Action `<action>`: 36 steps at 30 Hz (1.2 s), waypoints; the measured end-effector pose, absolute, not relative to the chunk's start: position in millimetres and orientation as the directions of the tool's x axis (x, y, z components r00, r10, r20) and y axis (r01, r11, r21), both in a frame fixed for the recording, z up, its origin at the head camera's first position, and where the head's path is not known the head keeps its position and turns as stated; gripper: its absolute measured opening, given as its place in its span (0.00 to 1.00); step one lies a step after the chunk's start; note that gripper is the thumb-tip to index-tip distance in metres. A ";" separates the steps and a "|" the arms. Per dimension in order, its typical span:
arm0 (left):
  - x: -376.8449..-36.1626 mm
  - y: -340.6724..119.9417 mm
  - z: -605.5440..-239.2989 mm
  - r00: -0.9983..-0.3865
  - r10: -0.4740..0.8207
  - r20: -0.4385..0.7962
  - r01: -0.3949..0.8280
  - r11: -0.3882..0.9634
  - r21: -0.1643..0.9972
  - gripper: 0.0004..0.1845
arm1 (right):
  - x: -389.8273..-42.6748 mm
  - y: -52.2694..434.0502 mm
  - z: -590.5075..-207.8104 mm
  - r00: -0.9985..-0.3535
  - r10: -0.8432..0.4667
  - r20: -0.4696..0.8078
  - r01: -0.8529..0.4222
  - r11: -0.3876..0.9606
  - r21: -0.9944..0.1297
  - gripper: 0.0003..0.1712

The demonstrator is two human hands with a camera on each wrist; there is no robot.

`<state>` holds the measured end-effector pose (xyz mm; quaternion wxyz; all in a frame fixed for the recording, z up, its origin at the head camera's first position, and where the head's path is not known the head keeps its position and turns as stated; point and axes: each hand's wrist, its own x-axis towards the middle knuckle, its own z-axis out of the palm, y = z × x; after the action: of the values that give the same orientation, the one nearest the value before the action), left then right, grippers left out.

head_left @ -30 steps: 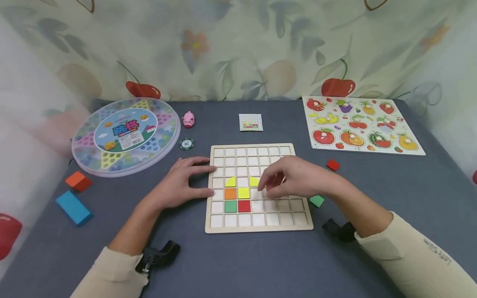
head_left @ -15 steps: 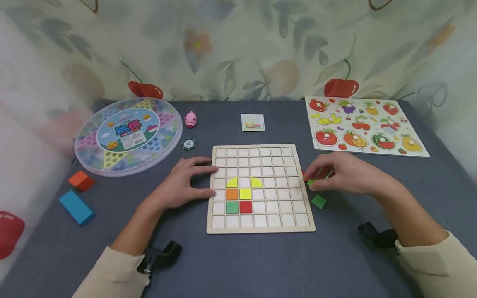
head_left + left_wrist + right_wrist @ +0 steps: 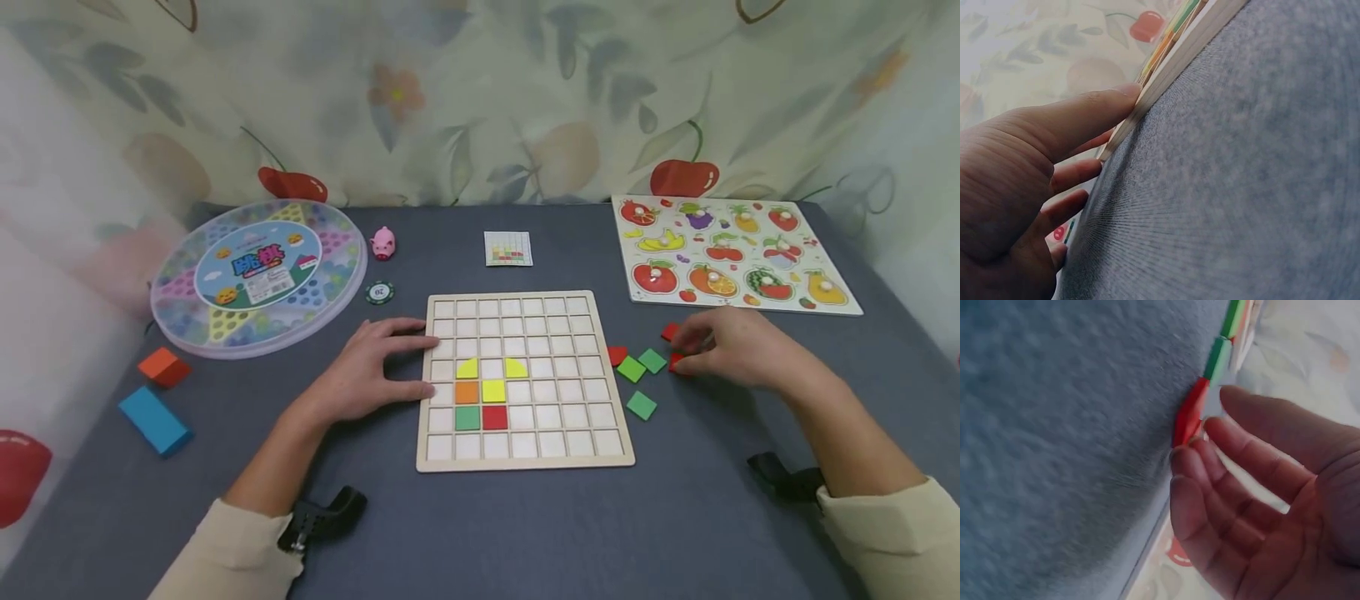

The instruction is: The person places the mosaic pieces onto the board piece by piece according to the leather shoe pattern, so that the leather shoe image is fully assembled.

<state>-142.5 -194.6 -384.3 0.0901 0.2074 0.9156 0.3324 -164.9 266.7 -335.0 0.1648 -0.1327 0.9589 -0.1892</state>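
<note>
My left hand rests at the left edge of a wooden grid board, thumb and fingers extended against its rim. Set in the board are two yellow rounded pieces, an orange tile, a yellow tile, a green tile and a red tile. Right of the board, my right hand reaches down over loose red tiles, fingers slightly bent. In the right wrist view, its fingertips are right at a red tile, with thumb and forefinger apart. Several green tiles lie nearby.
A printed pattern card lies behind the board. At the back left are a round game box, a pink pig figure and a chip. A fruit puzzle lies back right; orange and blue blocks lie left.
My right hand has moved right, from above the board past its edge to the loose red tiles, uncovering the board's right side and the green tiles. The left hand stays at the board's edge.
</note>
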 end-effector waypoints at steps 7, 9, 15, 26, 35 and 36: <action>-142.6 -194.2 -383.8 -0.898 0.439 -0.037 0.314 0.696 0.646 0.35 | -164.6 265.4 -342.4 -0.911 -0.278 -0.304 -0.140 0.902 -0.408 0.16; -142.8 -194.2 -384.2 -0.899 0.437 -0.039 0.311 0.696 0.647 0.35 | -165.3 265.2 -341.1 -0.906 -0.277 -0.321 -0.117 0.891 -0.440 0.16; -142.2 -192.1 -384.9 -0.898 0.439 -0.037 0.312 0.694 0.649 0.35 | -165.3 265.5 -331.3 -0.890 -0.272 -0.366 0.001 0.801 -0.598 0.17; -140.8 -193.4 -385.9 -0.899 0.436 -0.037 0.308 0.691 0.654 0.35 | -160.0 212.1 -315.2 -0.842 -0.415 -0.344 -0.053 0.699 -0.713 0.14; -143.4 -194.4 -385.3 -0.895 0.445 -0.024 0.322 0.683 0.656 0.34 | -150.4 161.3 -322.2 -0.744 -0.567 -0.353 -0.108 0.624 -0.774 0.08; -143.4 -194.7 -385.2 -0.895 0.446 -0.022 0.323 0.682 0.657 0.34 | -149.8 155.3 -323.4 -0.735 -0.576 -0.357 -0.112 0.623 -0.775 0.07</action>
<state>-143.4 -194.7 -385.2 0.0905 0.2107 0.9125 0.3389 -149.8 155.3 -323.4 0.3023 -0.2027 0.8485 -0.3842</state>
